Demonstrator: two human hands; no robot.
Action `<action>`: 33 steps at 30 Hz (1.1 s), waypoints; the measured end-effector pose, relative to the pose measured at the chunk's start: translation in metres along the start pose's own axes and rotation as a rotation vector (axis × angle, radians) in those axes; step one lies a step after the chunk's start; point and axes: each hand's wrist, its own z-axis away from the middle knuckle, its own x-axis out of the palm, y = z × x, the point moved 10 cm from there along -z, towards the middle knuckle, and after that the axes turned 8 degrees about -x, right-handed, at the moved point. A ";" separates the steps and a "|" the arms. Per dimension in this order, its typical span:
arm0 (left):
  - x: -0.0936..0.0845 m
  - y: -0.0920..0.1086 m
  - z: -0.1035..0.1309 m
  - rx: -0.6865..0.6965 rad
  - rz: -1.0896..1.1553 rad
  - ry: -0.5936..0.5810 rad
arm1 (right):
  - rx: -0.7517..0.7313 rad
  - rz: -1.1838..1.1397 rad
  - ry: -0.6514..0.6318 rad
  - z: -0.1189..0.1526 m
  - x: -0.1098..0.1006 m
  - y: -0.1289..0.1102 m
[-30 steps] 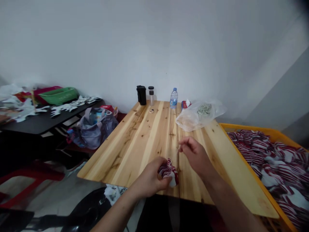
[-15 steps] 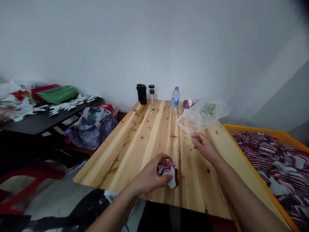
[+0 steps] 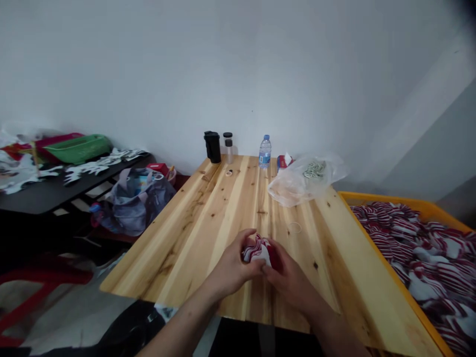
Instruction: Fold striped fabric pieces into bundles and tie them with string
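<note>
A small folded bundle of red-and-white striped knit fabric is held between both hands, over the near part of the wooden table. My left hand wraps round its left side, thumb at the front. On the bundle's right side, my right hand closes on the dark red part, its thumb close to the left thumb. Fingers cover much of the fabric. A thin pale ring, seemingly a rubber band, lies on the table beyond my right hand.
A yellow bin of similar striped bundles stands along the table's right side. At the back of the wooden table are a plastic bag of pale bands, a water bottle and a black cup. A grey bag sits left.
My right hand has come back from beside the pale ring to the bundle and grips it along with the left. The ring now lies nearer to me, and the view has shifted slightly.
</note>
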 end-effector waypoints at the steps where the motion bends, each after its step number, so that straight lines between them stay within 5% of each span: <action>1: -0.001 -0.002 0.001 -0.005 0.043 0.011 | -0.011 -0.051 0.002 0.000 0.007 0.000; 6: -0.005 -0.014 0.012 -0.012 0.236 0.035 | 0.022 -0.161 0.038 0.001 0.010 0.002; 14: 0.003 -0.038 0.015 -0.051 0.795 0.326 | 0.074 -0.175 0.166 0.003 0.014 0.013; 25: 0.021 -0.007 0.022 -0.010 0.770 -0.064 | -0.083 0.043 0.291 0.002 -0.002 -0.004; 29: 0.023 -0.009 0.022 -0.035 0.847 -0.092 | -0.302 0.432 0.345 0.008 -0.006 -0.030; 33: 0.024 -0.018 0.020 -0.055 0.895 -0.056 | -0.569 0.987 0.278 0.017 0.014 -0.060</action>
